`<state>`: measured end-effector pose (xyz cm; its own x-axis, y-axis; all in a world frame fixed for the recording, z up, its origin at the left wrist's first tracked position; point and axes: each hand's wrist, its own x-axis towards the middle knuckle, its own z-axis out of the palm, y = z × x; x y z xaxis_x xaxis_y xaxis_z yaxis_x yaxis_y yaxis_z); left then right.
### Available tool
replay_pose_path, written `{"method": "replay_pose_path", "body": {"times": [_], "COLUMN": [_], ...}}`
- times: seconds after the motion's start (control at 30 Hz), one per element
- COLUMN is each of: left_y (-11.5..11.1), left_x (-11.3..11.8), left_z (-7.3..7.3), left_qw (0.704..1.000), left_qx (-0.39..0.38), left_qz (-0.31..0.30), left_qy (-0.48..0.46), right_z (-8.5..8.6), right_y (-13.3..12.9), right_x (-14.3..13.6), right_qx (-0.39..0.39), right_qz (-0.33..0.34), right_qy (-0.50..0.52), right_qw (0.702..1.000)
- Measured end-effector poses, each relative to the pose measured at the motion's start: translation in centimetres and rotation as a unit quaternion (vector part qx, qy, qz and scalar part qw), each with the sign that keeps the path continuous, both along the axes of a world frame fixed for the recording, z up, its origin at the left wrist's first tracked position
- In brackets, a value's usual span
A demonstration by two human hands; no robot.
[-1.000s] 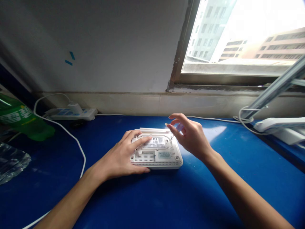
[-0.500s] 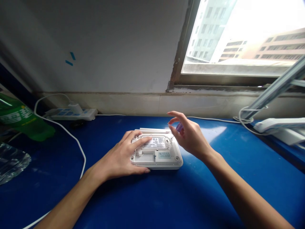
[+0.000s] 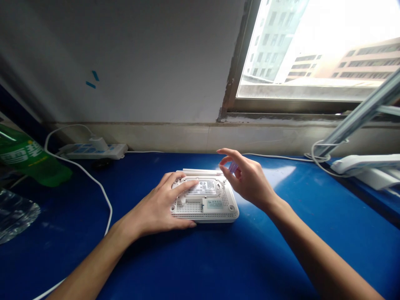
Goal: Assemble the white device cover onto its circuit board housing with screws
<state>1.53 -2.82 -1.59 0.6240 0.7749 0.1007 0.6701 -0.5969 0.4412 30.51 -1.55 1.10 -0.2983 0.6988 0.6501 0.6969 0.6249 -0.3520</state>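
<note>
The router [image 3: 206,203] lies crosswise in the left hand's [image 3: 158,204] wide hold, below-left of the right hand's [image 3: 250,179] fingers pinching a purple handle [image 3: 233,167].

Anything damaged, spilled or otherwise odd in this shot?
The grey painted wall looks ragged and patchy along the brownish window frame, as if chipped or roughly finished. Two short blue strips sit at odd angles on it. No spill shows, and the white perforated plastic device under the left hand looks intact where visible.
</note>
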Motion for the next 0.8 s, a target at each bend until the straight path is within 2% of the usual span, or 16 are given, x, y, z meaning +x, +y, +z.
{"method": "replay_pose_path", "body": {"times": [0.23, 0.47, 0.8], "left_y": [0.00, 0.11, -0.11], "left_x": [0.04, 0.02, 0.19], "left_z": [0.12, 0.02, 0.44], "left_qw": [1.000, 1.000, 1.000], "left_qx": [-0.004, -0.006, -0.001], "left_qz": [0.002, -0.001, -0.006], "left_qy": [0.001, 0.001, -0.016], "right_z": [0.35, 0.19, 0.59], "right_y": [-0.47, 0.10, -0.55], "right_x": [-0.15, -0.11, -0.14], "right_qx": [-0.034, 0.019, -0.027], "right_qz": [0.016, -0.014, 0.030], "right_qy": [-0.002, -0.003, -0.002], "right_qw": [0.999, 1.000, 0.999]}}
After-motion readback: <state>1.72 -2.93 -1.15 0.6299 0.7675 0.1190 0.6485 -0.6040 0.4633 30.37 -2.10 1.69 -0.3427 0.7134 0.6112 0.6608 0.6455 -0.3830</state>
